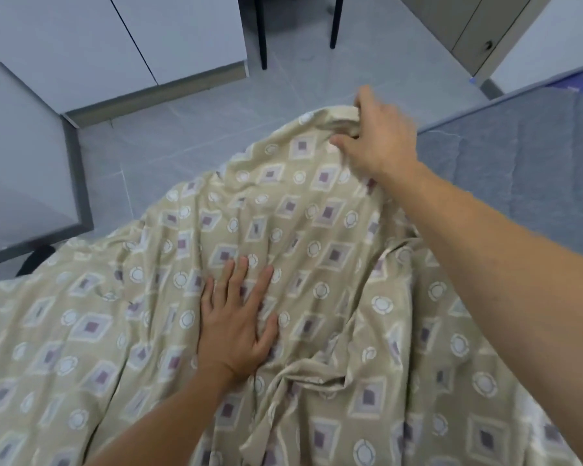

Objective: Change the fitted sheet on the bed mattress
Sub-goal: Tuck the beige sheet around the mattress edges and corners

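Note:
A beige fitted sheet printed with purple squares and white circles lies rumpled over the bed and fills the lower frame. My left hand rests flat on the sheet near the middle, fingers straight and spread. My right hand reaches forward and grips the sheet's far edge, lifting a bunched corner. To the right of that corner the bare grey mattress shows. The sheet covers the rest of the mattress.
Grey tiled floor lies beyond the bed. White cabinets stand at the back left, a pale panel with a dark edge at the left, black furniture legs at the top, and a cabinet with a knob at the top right.

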`<state>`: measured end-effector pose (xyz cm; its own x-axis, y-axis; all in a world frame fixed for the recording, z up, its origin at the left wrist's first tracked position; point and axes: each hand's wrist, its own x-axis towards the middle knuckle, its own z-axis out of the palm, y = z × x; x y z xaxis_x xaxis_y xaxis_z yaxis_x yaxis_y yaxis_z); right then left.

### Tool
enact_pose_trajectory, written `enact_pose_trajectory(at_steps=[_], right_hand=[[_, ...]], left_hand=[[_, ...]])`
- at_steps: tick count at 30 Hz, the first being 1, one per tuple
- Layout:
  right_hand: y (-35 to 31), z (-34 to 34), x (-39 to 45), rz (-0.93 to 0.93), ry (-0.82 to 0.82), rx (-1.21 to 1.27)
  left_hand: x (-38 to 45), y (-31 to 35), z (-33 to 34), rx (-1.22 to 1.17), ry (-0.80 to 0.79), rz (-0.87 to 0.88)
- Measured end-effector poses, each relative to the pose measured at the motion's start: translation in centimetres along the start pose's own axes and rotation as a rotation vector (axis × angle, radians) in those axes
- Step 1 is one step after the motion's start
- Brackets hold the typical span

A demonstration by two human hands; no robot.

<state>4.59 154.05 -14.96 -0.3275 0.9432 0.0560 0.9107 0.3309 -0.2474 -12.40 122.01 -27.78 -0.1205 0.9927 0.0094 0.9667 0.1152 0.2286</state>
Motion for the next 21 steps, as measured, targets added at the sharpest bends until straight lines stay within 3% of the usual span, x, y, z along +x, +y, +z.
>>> enact_pose_trajectory(at_steps=[4, 10, 13, 21], right_hand=[[1.4, 5.1, -3.8, 0.023, -0.180, -0.010], [3.0, 6.2, -9.8, -0.258, 0.075, -0.015], [4.6, 6.8, -14.1, -0.342, 0.070, -0.032], [4.9, 7.5, -22.6, -0.300, -0.050, -0.010]], left_hand=[[0.1, -0.1, 0.1, 0.018, 0.002, 0.010], [0.2, 0.0, 0.2, 0.045, -0.006, 0.001], [0.4, 0.0, 0.1, 0.039, 0.006, -0.007], [0.3, 0.3, -0.1, 0.014, 0.028, -0.004]])
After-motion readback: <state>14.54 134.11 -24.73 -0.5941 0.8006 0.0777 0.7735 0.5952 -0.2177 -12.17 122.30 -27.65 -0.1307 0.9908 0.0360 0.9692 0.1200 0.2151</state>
